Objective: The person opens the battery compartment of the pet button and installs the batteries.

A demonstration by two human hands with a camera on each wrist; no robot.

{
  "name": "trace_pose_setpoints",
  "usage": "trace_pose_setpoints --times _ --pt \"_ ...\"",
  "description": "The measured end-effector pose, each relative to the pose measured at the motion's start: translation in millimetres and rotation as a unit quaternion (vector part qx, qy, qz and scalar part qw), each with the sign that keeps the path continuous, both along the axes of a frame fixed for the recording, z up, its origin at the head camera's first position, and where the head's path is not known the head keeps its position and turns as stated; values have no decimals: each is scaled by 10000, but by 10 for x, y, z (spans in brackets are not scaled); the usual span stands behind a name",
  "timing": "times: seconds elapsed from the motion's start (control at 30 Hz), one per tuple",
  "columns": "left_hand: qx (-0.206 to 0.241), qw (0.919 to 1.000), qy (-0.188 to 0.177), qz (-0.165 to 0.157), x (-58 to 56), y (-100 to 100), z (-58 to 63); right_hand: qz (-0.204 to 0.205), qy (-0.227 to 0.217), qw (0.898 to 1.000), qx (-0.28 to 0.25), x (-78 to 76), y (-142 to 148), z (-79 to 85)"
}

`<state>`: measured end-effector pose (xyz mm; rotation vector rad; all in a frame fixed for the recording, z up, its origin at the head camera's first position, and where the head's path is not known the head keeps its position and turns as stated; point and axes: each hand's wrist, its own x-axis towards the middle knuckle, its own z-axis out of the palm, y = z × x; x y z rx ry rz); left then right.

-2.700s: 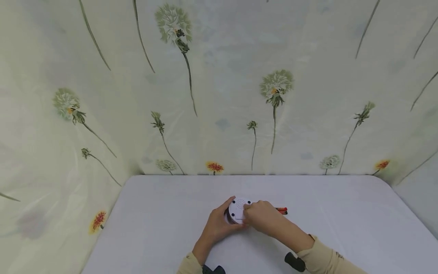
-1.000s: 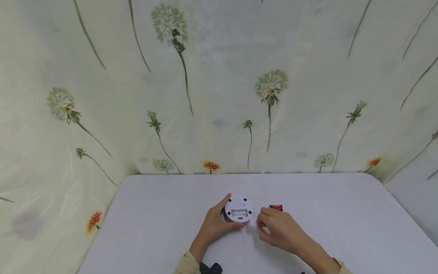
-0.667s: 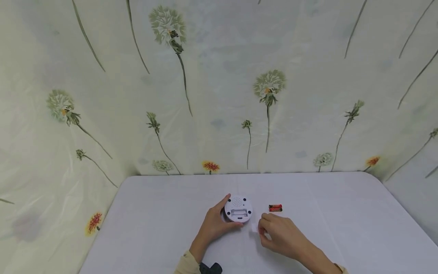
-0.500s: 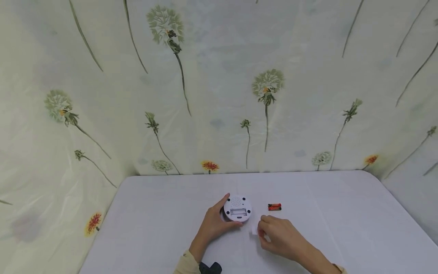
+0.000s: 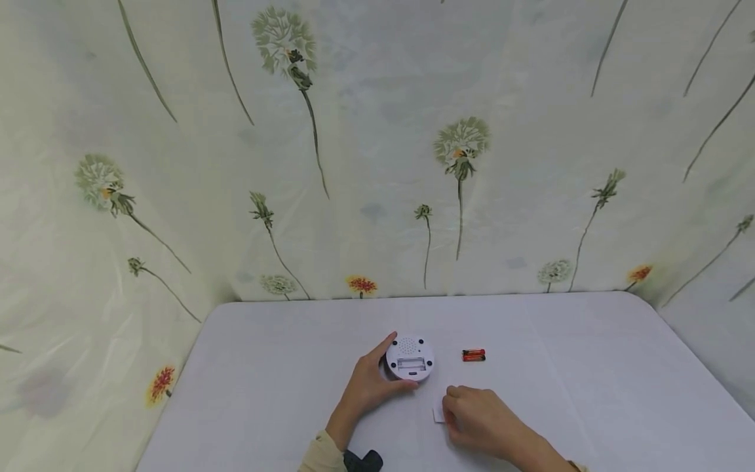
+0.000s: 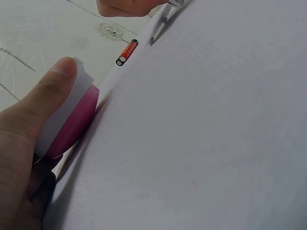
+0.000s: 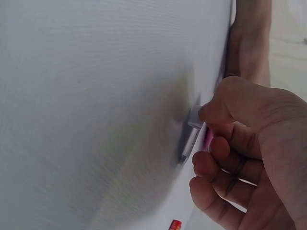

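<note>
Left sleeve (image 5: 323, 452): beige, at the bottom edge of the head view, just beside a black gadget (image 5: 362, 461) at the wrist.
Right hand (image 5: 474, 418): pinching a small white cover between thumb and forefinger, other fingers loosely curled; low over the table, apart from the round device.
White cover (image 5: 438, 415): mostly hidden by fingers; near the tabletop, whether touching or not impossible to tell. Probably made for the battery slot; best laid flat, well within reach, and let go only once fully supported.
Left hand (image 5: 371, 385): gripping the round device by its rim, thumb on the near side, forefinger on the far side. Worth holding firm, fingers clear of the slot.
Round device (image 5: 409, 357): at mid-table, white face toward the head camera, pink on the other side.
Battery slot (image 5: 411, 364): uncovered, without batteries; best kept facing up.
Batteries (image 5: 474, 355): two, red and black, side by side beyond the right hand.
Table (image 5: 283, 354): white, smooth.
Backdrop (image 5: 377, 131): pale, printed with dandelions.
</note>
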<state>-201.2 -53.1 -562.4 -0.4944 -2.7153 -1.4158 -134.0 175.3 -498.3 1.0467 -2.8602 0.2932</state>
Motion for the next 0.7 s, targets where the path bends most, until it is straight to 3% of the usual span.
trace_pose_setpoints --times 0.27,0.5,0.57,0.7 --pt "63 10000 -20 26 -17 -1 -14 94 85 9999 -54 -3 0 -54" --pt "46 10000 -85 7 -12 -1 -1 96 -484 9987 -135 -56 43 2" --pt "49 10000 -69 -5 -7 -5 12 -91 -600 9979 -231 -104 71 6" --pt "70 10000 -39 -39 9 -16 30 -841 -529 9943 -378 -244 160 0"
